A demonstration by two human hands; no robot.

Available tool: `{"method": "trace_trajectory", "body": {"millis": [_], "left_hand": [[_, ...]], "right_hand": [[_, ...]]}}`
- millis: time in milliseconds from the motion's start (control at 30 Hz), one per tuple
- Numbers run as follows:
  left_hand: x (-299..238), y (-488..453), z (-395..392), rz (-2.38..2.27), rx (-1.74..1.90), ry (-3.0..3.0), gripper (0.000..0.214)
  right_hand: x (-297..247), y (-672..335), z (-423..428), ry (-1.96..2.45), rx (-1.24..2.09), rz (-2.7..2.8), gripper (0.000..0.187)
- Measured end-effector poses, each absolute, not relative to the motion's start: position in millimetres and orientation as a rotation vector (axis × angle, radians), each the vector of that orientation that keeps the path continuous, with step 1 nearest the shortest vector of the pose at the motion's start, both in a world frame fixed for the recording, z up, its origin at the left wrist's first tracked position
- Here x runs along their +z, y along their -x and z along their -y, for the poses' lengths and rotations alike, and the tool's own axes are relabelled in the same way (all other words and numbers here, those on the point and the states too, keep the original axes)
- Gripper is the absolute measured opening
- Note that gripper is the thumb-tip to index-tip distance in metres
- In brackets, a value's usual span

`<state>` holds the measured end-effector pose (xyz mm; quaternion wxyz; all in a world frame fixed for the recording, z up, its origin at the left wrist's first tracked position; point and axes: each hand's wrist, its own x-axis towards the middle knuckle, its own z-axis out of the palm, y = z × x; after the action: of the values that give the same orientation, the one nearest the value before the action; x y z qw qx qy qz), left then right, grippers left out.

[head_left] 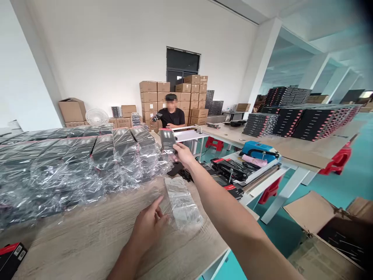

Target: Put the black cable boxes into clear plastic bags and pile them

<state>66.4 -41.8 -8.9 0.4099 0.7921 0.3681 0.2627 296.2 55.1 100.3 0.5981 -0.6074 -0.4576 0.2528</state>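
My right hand [183, 154] is stretched far out over the wooden table [96, 241] and grips a bagged black box [168, 140] at the end of the stack. My left hand [148, 225] rests on the table, fingers pinching the edge of a clear plastic bag [182, 204] that lies flat beside it. A long row of black boxes in clear bags [72, 163] covers the table's left and far side.
A black and red box [10, 258] lies at the near left corner. A blue sealing machine [259, 151] and black boxes sit on the white table to the right. A person in black sits at the far end before stacked cartons [175, 97]. Open cartons [335, 229] lie on the floor.
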Motion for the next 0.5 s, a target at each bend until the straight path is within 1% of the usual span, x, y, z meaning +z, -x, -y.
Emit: {"method": "trace_trajectory", "body": {"millis": [100,167,233,333,400,467,500], "left_hand": [[-15.5,-62.1,33.8,-0.915,0.652,-2.048,0.053],[-18.7,-58.2,26.3,-0.925,0.667,-2.051,0.048],[-20.7,-55.3,19.7,-0.966,0.717,-2.034,0.043],[-20.6,-53.4,17.0,-1.037,0.874,-1.953,0.026],[-18.1,-52.1,15.5,-1.038,0.976,-1.78,0.014],[-15.4,-48.0,8.2,-0.934,1.072,-1.47,0.005],[-14.7,-44.3,2.8,-0.964,1.121,-1.381,0.003]], "right_hand": [[110.4,-297.4,-77.5,1.501,0.497,1.094,0.029],[109.8,-302.3,-71.5,1.535,0.406,1.081,0.03],[104.2,-301.4,-51.4,1.545,0.267,1.042,0.035],[90.9,-266.9,-11.1,1.441,-0.025,1.038,0.039],[83.5,-219.4,11.4,1.34,0.037,1.275,0.035],[80.1,-158.0,27.1,1.214,0.222,1.624,0.028],[79.6,-123.9,33.0,1.134,0.304,1.79,0.024]]}}
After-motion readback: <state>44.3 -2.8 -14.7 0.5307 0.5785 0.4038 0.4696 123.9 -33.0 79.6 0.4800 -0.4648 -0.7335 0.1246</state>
